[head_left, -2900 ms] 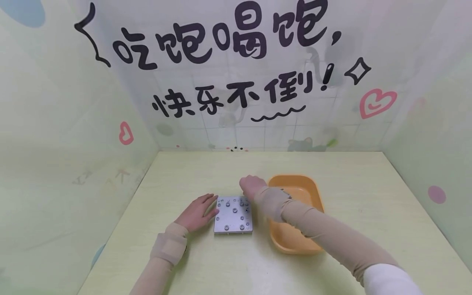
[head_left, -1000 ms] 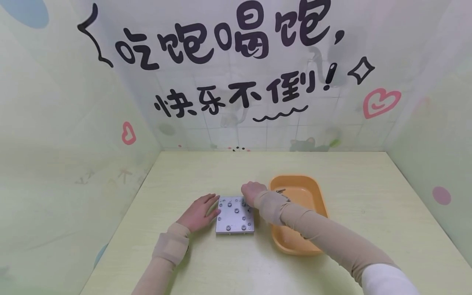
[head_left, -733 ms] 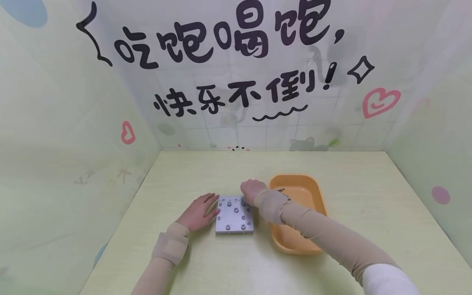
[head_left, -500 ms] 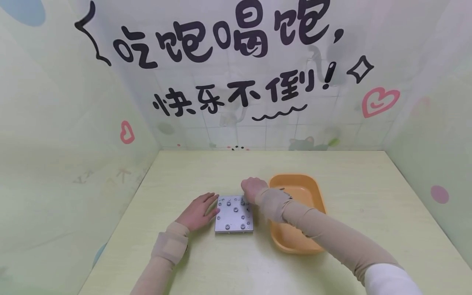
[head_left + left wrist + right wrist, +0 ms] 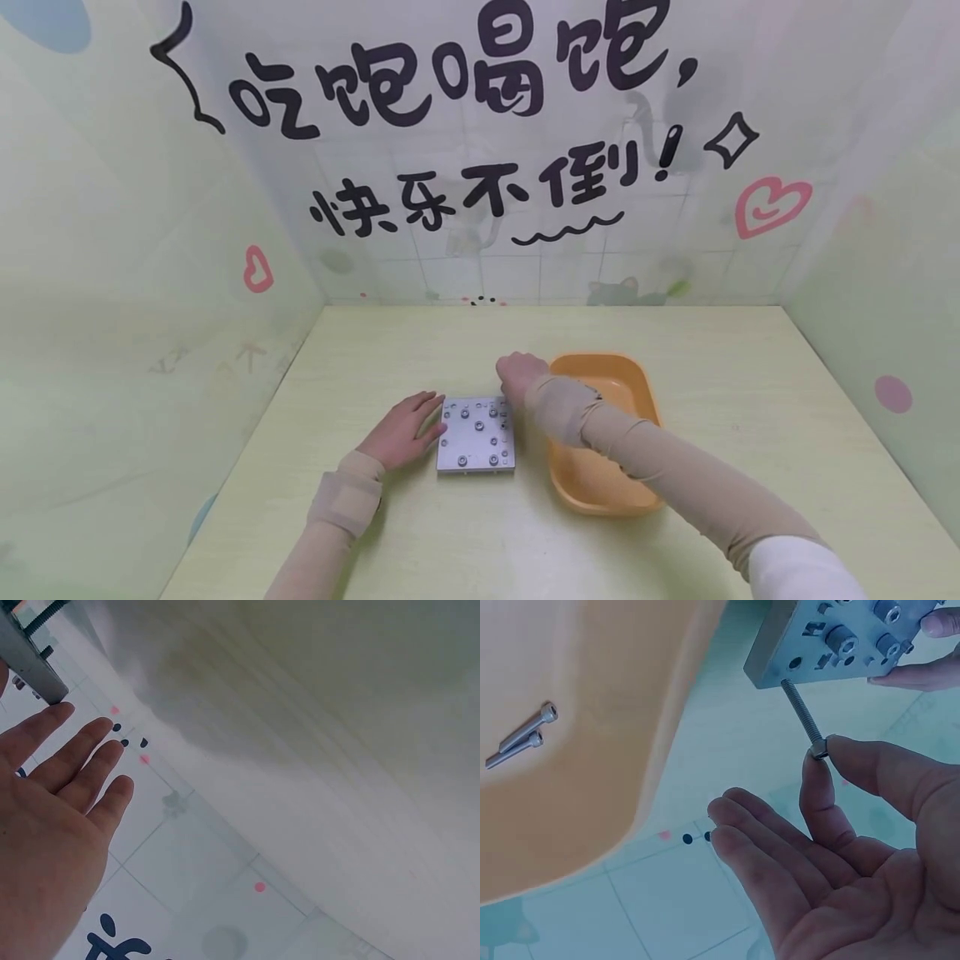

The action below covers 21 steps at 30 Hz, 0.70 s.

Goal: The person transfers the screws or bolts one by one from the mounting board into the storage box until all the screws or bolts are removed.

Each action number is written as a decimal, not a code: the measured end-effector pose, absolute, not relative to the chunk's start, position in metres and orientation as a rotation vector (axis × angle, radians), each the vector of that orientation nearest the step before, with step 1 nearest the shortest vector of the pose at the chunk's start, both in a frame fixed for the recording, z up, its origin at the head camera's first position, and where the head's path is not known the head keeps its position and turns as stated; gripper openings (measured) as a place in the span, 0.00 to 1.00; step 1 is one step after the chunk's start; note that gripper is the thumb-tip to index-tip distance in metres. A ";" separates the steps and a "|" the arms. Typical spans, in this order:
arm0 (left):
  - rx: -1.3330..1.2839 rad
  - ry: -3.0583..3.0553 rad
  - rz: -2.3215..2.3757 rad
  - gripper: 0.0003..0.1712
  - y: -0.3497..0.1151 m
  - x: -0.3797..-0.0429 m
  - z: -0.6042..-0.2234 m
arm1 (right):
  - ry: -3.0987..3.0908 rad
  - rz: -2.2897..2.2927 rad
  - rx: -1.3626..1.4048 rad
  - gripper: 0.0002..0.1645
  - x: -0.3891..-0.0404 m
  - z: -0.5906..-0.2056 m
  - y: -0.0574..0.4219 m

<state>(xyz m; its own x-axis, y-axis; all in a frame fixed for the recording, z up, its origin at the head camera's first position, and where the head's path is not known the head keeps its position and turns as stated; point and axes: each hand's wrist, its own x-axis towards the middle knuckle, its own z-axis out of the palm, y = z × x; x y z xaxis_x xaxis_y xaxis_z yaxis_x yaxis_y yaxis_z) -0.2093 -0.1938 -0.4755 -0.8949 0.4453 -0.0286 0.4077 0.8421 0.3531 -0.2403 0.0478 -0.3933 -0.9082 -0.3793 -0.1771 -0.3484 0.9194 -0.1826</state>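
A square metal plate (image 5: 477,437) with several socket-head screws standing in it lies on the table, and screw ends stick out below it in the left wrist view. My left hand (image 5: 400,433) rests at its left edge, fingers extended; a fingertip touches the plate's edge (image 5: 52,688). Beyond the plate's far right corner is my right hand (image 5: 521,375). Its thumb and index finger pinch a socket-head screw (image 5: 802,712) by the head, other fingers loosely extended. The screw's tip is close to the plate's edge, near a dark hole; whether they touch, I cannot tell.
An orange tray (image 5: 600,500) stands right of the plate, partly under my right forearm. Two loose screws (image 5: 521,739) lie in it. White printed walls (image 5: 540,275) rise behind and at both sides of the table.
My right hand has shifted slightly right and away from the plate's corner, with the wrist farther over the tray. My left hand and the plate stay essentially in place.
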 end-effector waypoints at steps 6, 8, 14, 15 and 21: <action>0.683 2.915 0.517 0.32 -0.195 -0.209 -0.479 | 2.853 -0.175 -0.433 0.05 -0.253 -0.397 0.047; 0.686 2.917 0.518 0.32 -0.195 -0.209 -0.480 | 2.863 -0.194 -0.432 0.04 -0.254 -0.397 0.051; 0.676 2.912 0.523 0.33 -0.196 -0.208 -0.480 | 2.892 -0.194 -0.425 0.04 -0.255 -0.393 0.062; 0.671 2.911 0.522 0.33 -0.196 -0.208 -0.480 | 2.895 -0.191 -0.421 0.05 -0.256 -0.392 0.063; 0.677 2.911 0.524 0.33 -0.197 -0.209 -0.481 | 2.915 -0.172 -0.394 0.05 -0.260 -0.389 0.074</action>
<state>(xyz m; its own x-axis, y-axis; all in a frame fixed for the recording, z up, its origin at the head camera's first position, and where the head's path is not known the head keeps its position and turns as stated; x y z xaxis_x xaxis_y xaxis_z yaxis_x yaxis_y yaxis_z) -0.2091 -0.1965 -0.4806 -0.8950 0.4452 -0.0258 0.4083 0.8414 0.3539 -0.2602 0.0738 -0.3893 -0.9455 -0.2735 -0.1767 -0.2508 0.9578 -0.1406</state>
